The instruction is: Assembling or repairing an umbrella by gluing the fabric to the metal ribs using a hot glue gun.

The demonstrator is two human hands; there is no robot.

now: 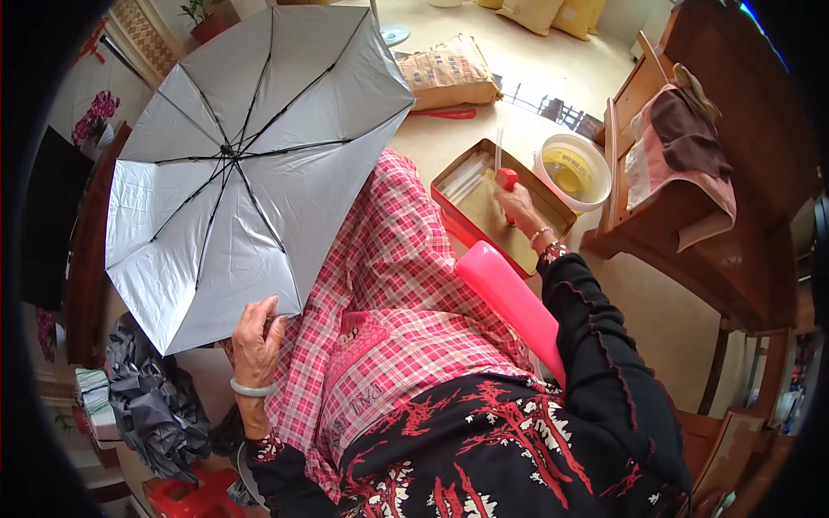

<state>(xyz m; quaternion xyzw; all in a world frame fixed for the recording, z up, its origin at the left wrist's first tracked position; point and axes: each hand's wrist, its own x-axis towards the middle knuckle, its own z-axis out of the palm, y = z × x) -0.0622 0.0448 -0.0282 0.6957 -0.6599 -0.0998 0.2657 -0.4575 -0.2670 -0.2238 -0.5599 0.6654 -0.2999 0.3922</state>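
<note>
Silver umbrella [275, 192], spread wide, black ribs [294, 148]

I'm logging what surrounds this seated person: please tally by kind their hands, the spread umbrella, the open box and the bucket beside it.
Hands (left hand, right hand): 2
Spread umbrella: 1
Open box: 1
White bucket: 1
Total: 5

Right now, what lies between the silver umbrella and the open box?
In the head view, pink plaid cloth over the person's lap lies between the umbrella and the box.
</note>
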